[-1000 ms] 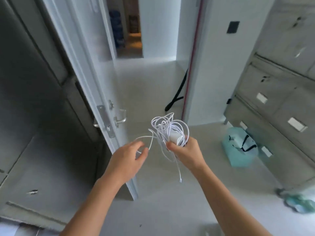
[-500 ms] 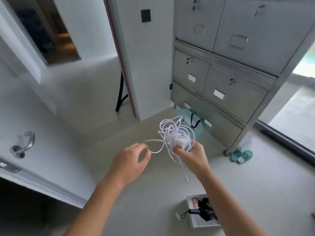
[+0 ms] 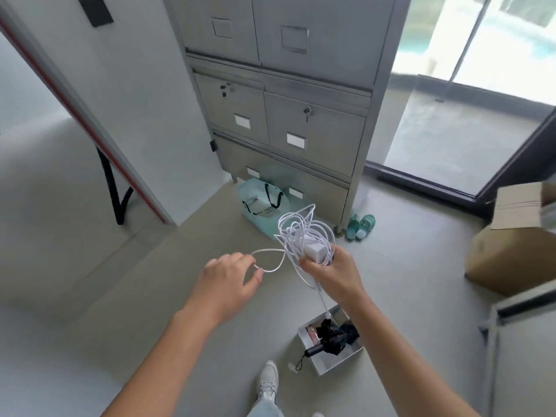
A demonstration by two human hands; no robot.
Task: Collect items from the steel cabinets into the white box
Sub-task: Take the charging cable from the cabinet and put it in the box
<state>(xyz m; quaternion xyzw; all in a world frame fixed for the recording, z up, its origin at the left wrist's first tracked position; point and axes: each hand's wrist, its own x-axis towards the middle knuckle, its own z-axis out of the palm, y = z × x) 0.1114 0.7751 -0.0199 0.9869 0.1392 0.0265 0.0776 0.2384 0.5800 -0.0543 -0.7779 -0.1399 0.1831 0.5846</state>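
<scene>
Your right hand (image 3: 334,273) grips a loose tangle of thin white cable (image 3: 296,233) together with a smooth, blocky white charger (image 3: 315,251), fingers wrapped round both. Your left hand (image 3: 228,284) pinches one rounded loop of that cable between thumb and fingertip. A single strand dangles straight down towards the white box (image 3: 343,364), a shallow square tray on the pale floor just below your right forearm, holding crumpled black items (image 3: 334,338). Ahead stands the brushed steel cabinet (image 3: 316,130), its flat drawers shut, with a translucent teal bag (image 3: 258,206) at its foot.
</scene>
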